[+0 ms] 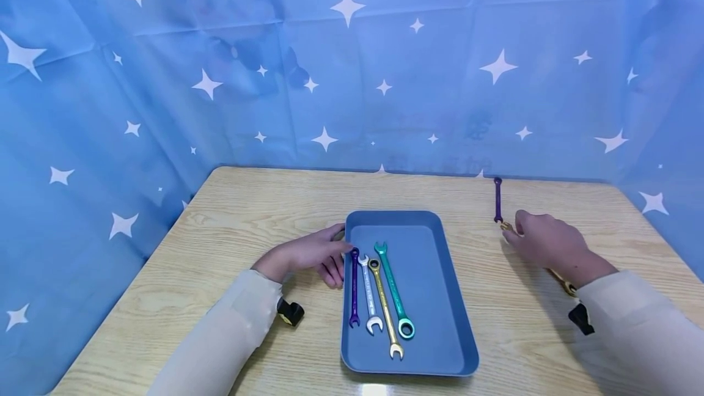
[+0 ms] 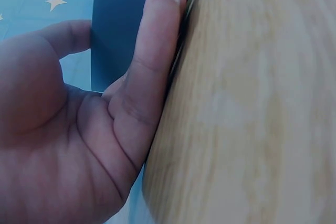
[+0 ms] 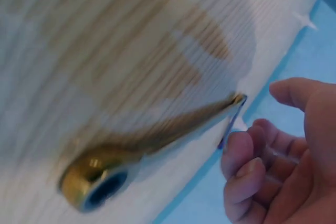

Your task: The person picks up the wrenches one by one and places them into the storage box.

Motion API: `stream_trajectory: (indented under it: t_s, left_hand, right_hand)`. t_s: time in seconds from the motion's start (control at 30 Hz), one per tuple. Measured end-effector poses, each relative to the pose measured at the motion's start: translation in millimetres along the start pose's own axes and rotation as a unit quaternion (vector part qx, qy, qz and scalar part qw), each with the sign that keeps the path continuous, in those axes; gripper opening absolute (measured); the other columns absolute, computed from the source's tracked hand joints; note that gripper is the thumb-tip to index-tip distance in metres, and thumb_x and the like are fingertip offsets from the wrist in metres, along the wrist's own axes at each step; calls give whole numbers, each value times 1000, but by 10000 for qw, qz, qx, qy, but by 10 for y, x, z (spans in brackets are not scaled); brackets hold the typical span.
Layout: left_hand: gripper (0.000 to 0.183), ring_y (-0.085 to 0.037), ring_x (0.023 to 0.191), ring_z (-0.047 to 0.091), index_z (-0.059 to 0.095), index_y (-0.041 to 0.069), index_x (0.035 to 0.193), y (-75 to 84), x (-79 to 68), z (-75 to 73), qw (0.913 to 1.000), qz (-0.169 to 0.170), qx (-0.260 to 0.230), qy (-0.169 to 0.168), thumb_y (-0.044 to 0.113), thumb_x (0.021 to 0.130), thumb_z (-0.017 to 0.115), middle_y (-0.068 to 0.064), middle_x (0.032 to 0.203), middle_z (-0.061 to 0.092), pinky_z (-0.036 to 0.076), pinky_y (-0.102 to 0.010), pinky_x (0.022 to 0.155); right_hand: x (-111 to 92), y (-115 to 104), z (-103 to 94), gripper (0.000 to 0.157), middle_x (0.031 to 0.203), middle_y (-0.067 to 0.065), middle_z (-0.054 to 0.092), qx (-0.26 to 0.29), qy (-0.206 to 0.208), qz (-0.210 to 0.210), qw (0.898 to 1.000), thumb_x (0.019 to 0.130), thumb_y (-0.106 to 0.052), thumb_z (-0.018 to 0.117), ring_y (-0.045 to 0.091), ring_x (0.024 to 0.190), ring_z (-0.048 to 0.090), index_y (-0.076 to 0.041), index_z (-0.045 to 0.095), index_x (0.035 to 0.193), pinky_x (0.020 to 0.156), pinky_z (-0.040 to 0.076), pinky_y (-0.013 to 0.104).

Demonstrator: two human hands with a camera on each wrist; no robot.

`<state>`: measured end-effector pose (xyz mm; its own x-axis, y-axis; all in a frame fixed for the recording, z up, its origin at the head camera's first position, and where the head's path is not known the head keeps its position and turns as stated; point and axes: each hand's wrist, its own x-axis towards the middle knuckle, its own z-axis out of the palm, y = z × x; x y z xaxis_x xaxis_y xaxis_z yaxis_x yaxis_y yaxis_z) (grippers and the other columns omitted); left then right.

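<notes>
My left hand (image 1: 308,254) holds the left rim of a blue-grey tray (image 1: 448,298); in the left wrist view its thumb and fingers lie on either side of the tray wall (image 2: 118,30). Inside the tray lie a purple wrench (image 1: 354,289), a silver wrench (image 1: 369,295), a gold wrench (image 1: 385,307) and a green wrench (image 1: 393,286). Over a second gold wrench (image 3: 173,135) on the table hovers my right hand (image 1: 550,246), thumb apart from its loosely bent fingers. That hand partly hides the wrench in the head view. Just beyond is another purple wrench (image 1: 497,200).
The wooden table (image 1: 247,206) carries the tray at its middle, with the loose wrenches to the right. A blue curtain (image 1: 352,78) with white stars hangs behind the far edge and along both sides.
</notes>
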<state>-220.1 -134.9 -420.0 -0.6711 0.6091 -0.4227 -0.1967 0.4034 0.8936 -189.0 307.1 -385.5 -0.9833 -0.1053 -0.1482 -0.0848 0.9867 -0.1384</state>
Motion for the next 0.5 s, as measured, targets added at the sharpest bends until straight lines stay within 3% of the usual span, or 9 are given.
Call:
stream_trajectory:
  t_s: [0.23, 0.37, 0.5]
  left_hand:
    - [65, -26, 65, 72, 11, 30, 160, 11, -4, 8, 10000, -1, 16, -17, 31, 106, 47, -19, 81, 71, 65, -42, 64]
    - [66, -25, 65, 72, 11, 31, 160, 10, -4, 6, 10000, -5, 23, -15, 31, 106, 47, -19, 81, 71, 65, -42, 64]
    - [65, -25, 65, 72, 13, 30, 160, -2, -7, 0, 10000, 6, 45, -17, 31, 106, 48, -19, 80, 70, 65, -42, 64]
  right_hand:
    - [-89, 180, -22, 31, 66, 4, 49, -292, -407, -65, 9987, 100, -33, 51, 18, 54, 46, -6, 55, 88, 47, 34, 31]
    - [-106, 249, 17, 31, 66, 3, 46, -222, -548, -121, 9982, 101, -34, 49, 17, 53, 43, -13, 49, 78, 47, 32, 29]
    - [-100, 271, 48, 29, 66, 3, 45, -122, -771, -204, 9967, 102, -33, 46, 17, 53, 42, -13, 47, 81, 47, 31, 29]
